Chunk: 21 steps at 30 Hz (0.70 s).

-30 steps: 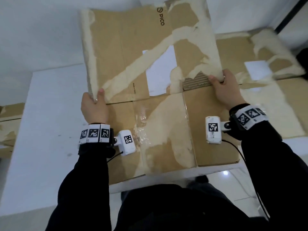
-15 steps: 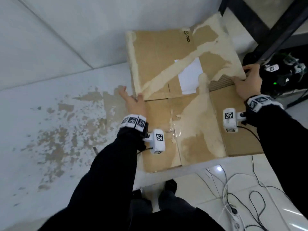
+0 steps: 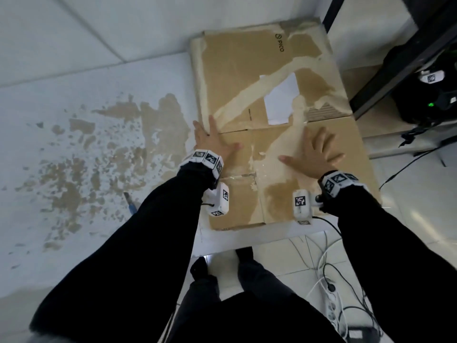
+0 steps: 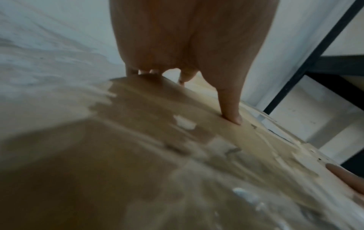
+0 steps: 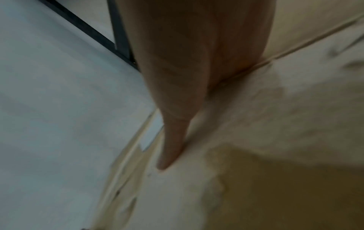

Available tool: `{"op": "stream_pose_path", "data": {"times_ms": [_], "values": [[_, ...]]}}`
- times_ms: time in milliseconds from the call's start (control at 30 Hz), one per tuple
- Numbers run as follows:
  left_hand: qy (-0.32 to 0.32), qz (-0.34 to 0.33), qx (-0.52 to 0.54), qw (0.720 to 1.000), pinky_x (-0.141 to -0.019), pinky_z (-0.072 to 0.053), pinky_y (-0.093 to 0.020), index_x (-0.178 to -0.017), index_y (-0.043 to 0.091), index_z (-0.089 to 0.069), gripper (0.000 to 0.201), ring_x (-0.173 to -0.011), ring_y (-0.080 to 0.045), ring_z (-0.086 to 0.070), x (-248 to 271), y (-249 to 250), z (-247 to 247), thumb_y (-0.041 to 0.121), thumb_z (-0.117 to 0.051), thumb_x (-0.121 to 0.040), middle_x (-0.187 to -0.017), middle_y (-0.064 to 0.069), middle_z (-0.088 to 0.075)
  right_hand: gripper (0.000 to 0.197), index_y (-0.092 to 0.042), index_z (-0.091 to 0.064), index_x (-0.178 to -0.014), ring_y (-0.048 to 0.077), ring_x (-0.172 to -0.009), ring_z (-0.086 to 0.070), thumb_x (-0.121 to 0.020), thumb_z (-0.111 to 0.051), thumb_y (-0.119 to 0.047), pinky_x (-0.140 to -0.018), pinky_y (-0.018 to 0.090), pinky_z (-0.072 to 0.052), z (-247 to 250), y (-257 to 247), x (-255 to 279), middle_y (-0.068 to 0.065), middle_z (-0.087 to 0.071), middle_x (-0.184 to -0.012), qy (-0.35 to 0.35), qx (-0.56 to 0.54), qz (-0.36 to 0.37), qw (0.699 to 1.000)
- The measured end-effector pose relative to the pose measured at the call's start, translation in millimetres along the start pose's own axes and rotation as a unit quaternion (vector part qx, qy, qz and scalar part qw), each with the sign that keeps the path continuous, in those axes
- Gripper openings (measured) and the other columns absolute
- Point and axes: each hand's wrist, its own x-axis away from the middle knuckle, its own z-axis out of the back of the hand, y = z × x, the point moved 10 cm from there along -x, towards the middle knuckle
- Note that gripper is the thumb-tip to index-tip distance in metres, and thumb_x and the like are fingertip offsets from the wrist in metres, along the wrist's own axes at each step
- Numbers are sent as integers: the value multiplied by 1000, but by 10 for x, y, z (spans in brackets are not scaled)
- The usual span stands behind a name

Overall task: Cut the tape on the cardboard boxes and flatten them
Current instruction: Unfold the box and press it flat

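A flattened brown cardboard box (image 3: 247, 70) with torn pale patches and a white label lies flat on the white table (image 3: 74, 120), at its right end. My left hand (image 3: 212, 142) lies flat with spread fingers on the box's left edge, at the fold line. Palm down on the middle of the box, my right hand (image 3: 314, 154) also has its fingers spread. The left wrist view shows the left hand (image 4: 189, 65) with its thumb pressed on the cardboard (image 4: 138, 155). In the right wrist view the right hand (image 5: 197, 77) rests on the cardboard (image 5: 275, 155).
A blue-handled cutter (image 3: 131, 203) lies on the table beside my left sleeve. The tabletop is scarred with brown patches. A black shelf frame (image 3: 385, 70) with dark equipment (image 3: 430, 95) stands to the right. Cables and a power strip (image 3: 331, 308) lie on the tiled floor.
Both hands have let go of the box's edges and now lie flat on it. The raised far panel has come down flat on the table.
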Motion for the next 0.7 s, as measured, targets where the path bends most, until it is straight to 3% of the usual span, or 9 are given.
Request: {"op": "stream_pose_path", "data": {"times_ms": [133,167,233,333,400,433,500,567,700], "values": [[-13,-41,51,998,-117,-20,-39,-152,28,7,102,-148,-29,-3,25,-57,26,50,-64,-84,-156,-9,26,108,-28,19,-147,35,-138,32,-77,-49,-73,-103,70,10,7,-8,-6,10,32,-152,-4,14,-7,1000],[-3,-55,75,996,-115,-23,-35,-153,28,0,92,-147,-26,-11,89,-87,93,41,-63,-87,-159,-7,18,106,-25,17,-149,35,-139,29,-80,-50,-70,-104,69,9,14,-28,19,10,29,-154,6,11,-9,1000],[13,-71,140,987,-113,-30,-31,-152,27,-20,71,-141,-23,-30,255,-263,230,27,-57,-92,-159,-6,-16,93,-19,4,-151,38,-143,15,-87,-52,-57,-108,67,-1,30,-126,78,14,14,-158,41,-3,0,999],[3,-67,239,969,-102,-43,-32,-144,22,-41,53,-117,-22,-58,726,-812,288,26,-53,-93,-131,-10,-60,55,-6,-31,-143,37,-141,-18,-94,-45,-27,-113,55,-20,15,-501,271,22,-25,-151,149,-2,82,985],[31,-45,288,956,-86,-51,-27,-131,15,-56,36,-98,-21,-66,1164,-1354,296,22,-53,-96,-110,-11,-69,41,-4,-49,-130,34,-129,-39,-92,-44,-19,-109,45,-30,-57,-994,621,19,-48,-135,223,-73,186,954],[53,-19,323,945,-73,-52,-24,-119,12,-62,25,-85,-19,-68,1421,-1683,290,19,-52,-97,-96,-10,-71,34,-3,-55,-122,31,-117,-50,-91,-45,-16,-102,39,-38,-155,-1309,849,16,-57,-123,220,-127,239,937],[93,53,386,916,-49,-45,-21,-88,12,-63,16,-55,-13,-62,2020,-2411,206,16,-51,-97,-64,-3,-66,21,-8,-60,-110,18,-89,-59,-93,-49,-13,-81,25,-47,-552,-2029,1341,7,-65,-99,119,-204,326,916],[112,149,433,882,-40,-37,-19,-74,11,-58,26,-40,-8,-53,2591,-3223,-57,15,-50,-98,-48,2,-57,14,-12,-60,-104,10,-74,-60,-95,-50,-14,-67,16,-46,-1184,-2809,1898,0,-65,-83,-36,-186,410,892],[166,378,476,776,-42,-39,-19,-79,8,-59,19,-48,-14,-54,3763,-4952,-847,12,-52,-97,-63,-9,-60,16,-12,-59,-107,18,-81,-65,-95,-50,-16,-69,20,-48,-2848,-3813,3087,5,-67,-85,-329,2,512,793]]}}
